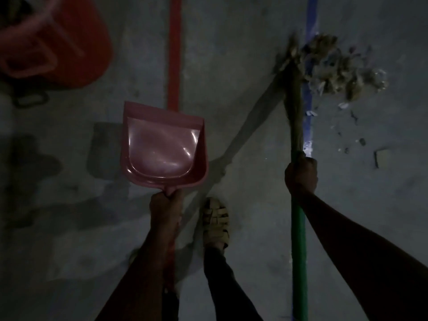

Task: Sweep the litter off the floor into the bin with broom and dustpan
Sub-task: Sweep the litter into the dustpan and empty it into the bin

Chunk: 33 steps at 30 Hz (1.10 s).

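Observation:
My left hand (165,205) grips the handle of a pink dustpan (163,144), held above the grey floor with its empty scoop facing up. My right hand (301,173) is closed around a broom (295,107) where the green handle meets the straw bristles. The bristle tips touch the left edge of a pile of litter (335,68), made of crumpled paper and scraps, at the upper right. A red bin (69,42) stands at the upper left, partly cut off by the frame.
A red floor line (174,54) and a blue floor line (309,93) run away from me. Small scraps (361,141) lie scattered right of the broom. My sandalled foot (216,220) stands between the two tools. The light is dim.

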Motion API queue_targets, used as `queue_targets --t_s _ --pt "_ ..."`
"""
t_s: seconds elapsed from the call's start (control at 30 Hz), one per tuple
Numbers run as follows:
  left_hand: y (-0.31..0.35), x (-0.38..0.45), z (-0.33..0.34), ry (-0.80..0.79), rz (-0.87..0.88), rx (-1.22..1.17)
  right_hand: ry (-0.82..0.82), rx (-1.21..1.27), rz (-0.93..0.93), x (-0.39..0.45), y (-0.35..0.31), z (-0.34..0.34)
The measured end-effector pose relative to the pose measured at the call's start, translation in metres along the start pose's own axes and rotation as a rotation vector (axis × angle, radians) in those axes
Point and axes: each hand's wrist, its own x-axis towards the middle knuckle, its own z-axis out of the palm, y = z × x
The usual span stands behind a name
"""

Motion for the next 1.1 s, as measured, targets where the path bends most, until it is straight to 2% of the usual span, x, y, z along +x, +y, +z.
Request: queue_targets --t_s 0.07,0.23,0.47,0.67,0.8,0.97,1.1 --pt "0.015 -0.003 0.036 -0.037 0.045 -0.004 0.042 0.045 0.010 0.013 0.016 -0.019" --pt "0.054 -0.008 0.113 -0.093 0.080 0.050 0.055 0.126 -0.118 0.041 0.048 -0.043" --pt "0.109 0.001 0.169 -0.146 0.201 0.188 -0.110 0.128 -0.261 0.076 0.051 -0.043" --pt "0.139 0.020 0.200 -0.196 0.213 0.286 -0.152 0.162 -0.072 0.102 0.040 -0.031" --pt "0.161 0.031 0.220 -0.197 0.264 0.352 -0.071 0.228 -0.105 0.116 0.033 -0.031" --pt "0.202 0.047 0.245 -0.228 0.296 0.410 -0.031 0.328 -0.116 0.169 -0.009 -0.041" --pt "0.236 0.056 0.267 -0.231 0.330 0.414 -0.056 0.402 -0.005 0.231 -0.047 -0.061"
